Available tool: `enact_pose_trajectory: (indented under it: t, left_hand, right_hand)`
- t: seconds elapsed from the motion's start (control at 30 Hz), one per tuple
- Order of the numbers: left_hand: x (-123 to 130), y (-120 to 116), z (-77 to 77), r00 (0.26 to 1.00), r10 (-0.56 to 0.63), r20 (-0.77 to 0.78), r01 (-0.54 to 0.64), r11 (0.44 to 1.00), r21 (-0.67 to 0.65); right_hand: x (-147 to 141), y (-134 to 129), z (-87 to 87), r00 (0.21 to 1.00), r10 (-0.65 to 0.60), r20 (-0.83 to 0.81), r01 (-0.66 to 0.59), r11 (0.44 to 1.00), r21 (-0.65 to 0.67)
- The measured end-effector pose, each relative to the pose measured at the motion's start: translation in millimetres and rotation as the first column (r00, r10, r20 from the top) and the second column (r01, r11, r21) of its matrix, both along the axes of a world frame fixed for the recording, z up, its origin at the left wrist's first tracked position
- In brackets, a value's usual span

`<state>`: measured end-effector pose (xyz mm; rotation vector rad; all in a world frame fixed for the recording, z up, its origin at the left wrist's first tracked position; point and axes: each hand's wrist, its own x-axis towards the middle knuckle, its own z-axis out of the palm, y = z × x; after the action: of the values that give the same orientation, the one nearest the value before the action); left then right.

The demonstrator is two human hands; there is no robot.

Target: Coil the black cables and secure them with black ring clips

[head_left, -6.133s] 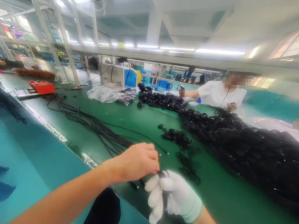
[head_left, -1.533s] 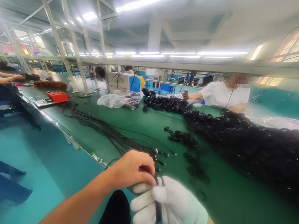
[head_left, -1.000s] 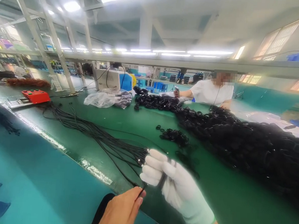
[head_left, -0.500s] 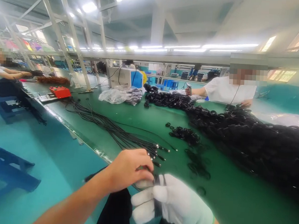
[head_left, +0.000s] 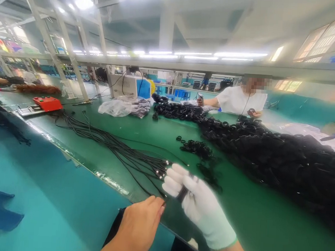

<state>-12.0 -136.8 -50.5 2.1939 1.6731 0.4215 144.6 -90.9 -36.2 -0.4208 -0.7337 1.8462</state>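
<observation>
Right hand (head_left: pixel 200 209) has moved beside cables (head_left: pixel 119 147), near black rings (head_left: pixel 198 148)

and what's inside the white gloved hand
A dark bundle shows in the gloved right hand, between its curled fingers and palm, with more dark lines just past the thumb. The glove covers the rest, so its full shape can't be seen.
</observation>
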Motion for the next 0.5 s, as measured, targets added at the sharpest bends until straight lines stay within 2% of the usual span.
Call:
enact_pose_trajectory:
  t: [0.07, 0.13, 0.2, 0.27, 0.33, 0.37, 0.5]
  left_hand:
    - [7.0, -1.0, 6.3, 0.987, -0.057, -0.15, 0.07, 0.994, 0.087]
    - [9.5, 3.8, 10.7, 0.966, -0.123, -0.229, 0.17, 0.965, 0.199]
    - [6.1, 14.3, 15.5, 0.938, -0.213, -0.274, 0.297, 0.903, 0.312]
    - [-1.6, 28.7, 22.8, 0.891, -0.338, -0.304, 0.44, 0.811, 0.385]
    - [-10.2, 43.9, 32.0, 0.835, -0.451, -0.315, 0.547, 0.739, 0.394]
    - [-13.7, 50.8, 36.5, 0.815, -0.491, -0.308, 0.579, 0.722, 0.379]
    - [-19.2, 70.1, 45.0, 0.783, -0.582, -0.22, 0.622, 0.734, 0.274]
  right_hand:
    - [3.1, 1.1, -1.1, 0.999, -0.033, 0.027, 0.033, 0.999, -0.018]
    - [4.0, 0.1, -3.7, 0.996, -0.042, 0.077, 0.045, 0.998, -0.043]
    - [3.7, -1.9, -6.7, 0.991, -0.009, 0.136, 0.016, 0.999, -0.052]
    - [2.4, -4.0, -9.5, 0.981, 0.092, 0.174, -0.089, 0.996, -0.021]
    - [0.4, -6.2, -12.0, 0.963, 0.218, 0.159, -0.225, 0.974, 0.024]
    - [-0.7, -7.3, -13.3, 0.951, 0.279, 0.134, -0.286, 0.958, 0.036]
    - [-3.8, -10.9, -20.3, 0.906, 0.422, 0.046, -0.421, 0.907, -0.021]
